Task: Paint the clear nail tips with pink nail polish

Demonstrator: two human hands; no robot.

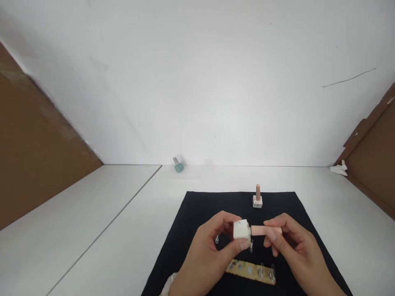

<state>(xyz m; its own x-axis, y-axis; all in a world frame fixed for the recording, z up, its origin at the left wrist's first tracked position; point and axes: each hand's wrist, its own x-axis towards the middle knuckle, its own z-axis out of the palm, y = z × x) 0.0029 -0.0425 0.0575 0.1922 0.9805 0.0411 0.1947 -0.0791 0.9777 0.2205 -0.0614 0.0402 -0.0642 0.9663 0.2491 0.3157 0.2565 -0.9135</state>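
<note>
Between my two hands a nail polish bottle lies on its side in the air. My left hand pinches its square white body, the nail polish bottle, between thumb and fingers. On the right, my right hand grips the long peach cap, which sits at the bottle's neck; whether it is loosened I cannot tell. Below them lies a yellowish strip with pale dots and clear nail tips at its right end. Another clear piece shows just under the bottle, partly hidden by my left thumb.
A black cloth covers part of the white table. On its far edge stands a second peach-capped bottle. A teal bottle leans near the wall, and crumpled white tissue lies in the right corner. Brown panels flank both sides.
</note>
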